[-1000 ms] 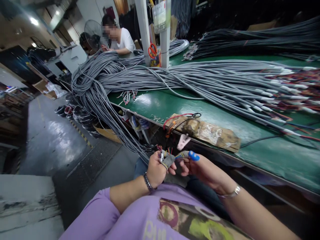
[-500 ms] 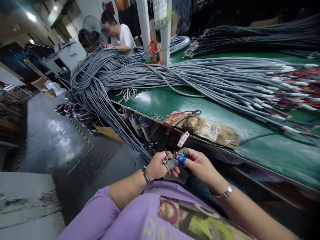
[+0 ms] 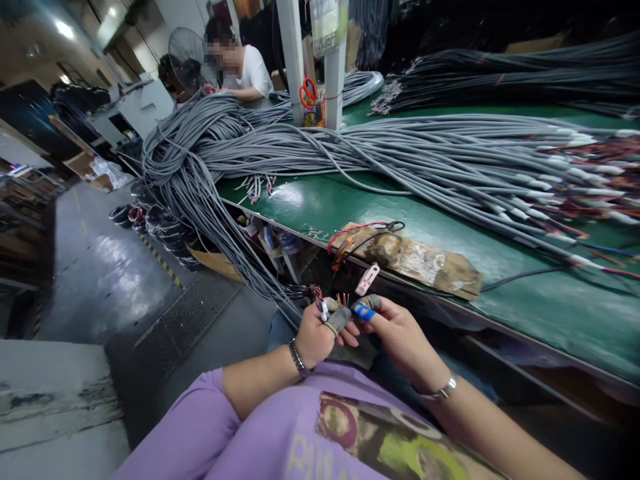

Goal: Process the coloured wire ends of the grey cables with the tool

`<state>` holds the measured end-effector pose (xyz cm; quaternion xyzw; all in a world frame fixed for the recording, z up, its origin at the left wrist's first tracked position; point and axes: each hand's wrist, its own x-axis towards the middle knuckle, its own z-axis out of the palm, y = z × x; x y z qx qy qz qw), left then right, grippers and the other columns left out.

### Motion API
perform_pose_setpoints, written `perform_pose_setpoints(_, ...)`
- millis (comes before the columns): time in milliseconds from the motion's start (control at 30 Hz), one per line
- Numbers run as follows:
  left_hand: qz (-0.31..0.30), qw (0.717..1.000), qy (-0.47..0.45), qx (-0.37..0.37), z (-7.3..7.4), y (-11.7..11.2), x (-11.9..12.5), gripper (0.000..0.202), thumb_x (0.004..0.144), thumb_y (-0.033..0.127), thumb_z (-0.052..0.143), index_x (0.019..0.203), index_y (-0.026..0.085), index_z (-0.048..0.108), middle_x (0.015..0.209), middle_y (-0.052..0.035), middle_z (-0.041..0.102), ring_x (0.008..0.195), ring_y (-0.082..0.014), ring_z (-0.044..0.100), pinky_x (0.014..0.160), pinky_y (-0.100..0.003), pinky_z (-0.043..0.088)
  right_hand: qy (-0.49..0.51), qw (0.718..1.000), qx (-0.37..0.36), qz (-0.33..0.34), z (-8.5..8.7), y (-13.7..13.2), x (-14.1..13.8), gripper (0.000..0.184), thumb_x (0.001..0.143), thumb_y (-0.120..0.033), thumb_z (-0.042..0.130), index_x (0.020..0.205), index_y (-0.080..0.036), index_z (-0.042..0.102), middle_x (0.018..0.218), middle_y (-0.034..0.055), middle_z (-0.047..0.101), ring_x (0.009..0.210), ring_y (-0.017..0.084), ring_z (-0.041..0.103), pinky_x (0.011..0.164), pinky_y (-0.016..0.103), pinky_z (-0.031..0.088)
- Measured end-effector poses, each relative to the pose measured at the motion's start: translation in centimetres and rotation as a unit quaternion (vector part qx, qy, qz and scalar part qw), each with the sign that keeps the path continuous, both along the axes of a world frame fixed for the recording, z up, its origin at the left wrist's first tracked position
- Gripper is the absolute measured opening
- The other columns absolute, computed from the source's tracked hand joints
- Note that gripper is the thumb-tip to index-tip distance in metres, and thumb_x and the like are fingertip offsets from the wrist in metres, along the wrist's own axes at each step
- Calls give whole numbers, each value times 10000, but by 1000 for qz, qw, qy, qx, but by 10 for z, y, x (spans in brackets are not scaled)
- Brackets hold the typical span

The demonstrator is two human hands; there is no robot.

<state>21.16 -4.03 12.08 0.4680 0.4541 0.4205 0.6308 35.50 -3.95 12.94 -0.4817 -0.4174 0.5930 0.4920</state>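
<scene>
My left hand (image 3: 315, 333) is closed around the end of a grey cable whose thin coloured wires (image 3: 341, 300) and small white connector (image 3: 324, 309) stick up above the fist. Grey finger cots cover the left fingertips. My right hand (image 3: 395, 333) pinches those wires from the right, its thumb in a blue cot (image 3: 363, 313) and a finger in a grey one. Both hands sit just below the front edge of the green table (image 3: 525, 313), above my lap.
A big bundle of grey cables (image 3: 380, 150) lies across the table and drapes off its left end to the floor. A taped cardboard pad (image 3: 420, 260) with red and black leads sits at the table edge. A co-worker in white (image 3: 245, 70) sits beyond, by a fan (image 3: 185, 57).
My right hand drew in from an open spread to a pinch on the wires beside the left hand. The view shifted slightly; the left hand kept its grip.
</scene>
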Motion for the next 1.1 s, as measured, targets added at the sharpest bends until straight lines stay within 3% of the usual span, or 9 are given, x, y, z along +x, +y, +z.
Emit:
perform_pose_setpoints(200, 11, 1000, 4, 2, 6, 0, 0, 425, 774, 567, 598, 705, 158, 508, 585, -25, 644, 418, -115, 599, 363, -177, 317, 4, 1000, -4, 9, 4, 1, 2, 337, 663, -478, 754, 695, -170, 620, 613, 1, 568, 555, 117, 463, 546, 256, 390)
perform_pose_setpoints(300, -1, 1000, 12, 0, 10, -1, 0, 445, 757, 588, 600, 692, 158, 506, 564, -25, 631, 412, -112, 588, 363, -178, 322, 17, 998, -3, 65, 12, 2, 0, 331, 716, -491, 721, 781, -183, 618, 616, 3, 590, 551, 130, 502, 543, 264, 405)
perform_pose_setpoints(400, -11, 1000, 21, -1, 11, -2, -1, 456, 742, 600, 606, 693, 158, 508, 558, -24, 623, 411, -110, 580, 367, -181, 327, 43, 992, -5, 117, 17, 5, -2, 313, 748, -480, 706, 753, -192, 583, 584, -4, 588, 519, 134, 523, 531, 268, 411)
perform_pose_setpoints(733, 8, 1000, 25, 8, 15, -3, 1, 456, 749, 602, 601, 681, 163, 499, 544, -13, 607, 386, -105, 562, 360, -189, 323, 96, 993, -34, 57, 18, 0, -15, 367, 693, -496, 752, 664, -199, 539, 470, -38, 514, 425, 102, 447, 456, 243, 348)
perform_pose_setpoints(967, 34, 999, -13, 20, 7, 0, -4, 387, 804, 505, 610, 677, 146, 537, 555, -4, 614, 401, -88, 575, 359, -171, 299, 197, 976, -91, 16, -5, 6, 7, 421, 660, -576, 758, 725, -173, 655, 681, 12, 583, 586, 116, 506, 588, 254, 476)
perform_pose_setpoints(1100, 15, 998, -49, 20, 11, 2, -3, 364, 797, 485, 630, 696, 147, 543, 545, 6, 611, 378, -85, 558, 343, -169, 284, 245, 957, -146, 48, -5, 22, 18, 491, 629, -643, 738, 809, -188, 692, 763, 35, 624, 623, 136, 552, 596, 268, 506)
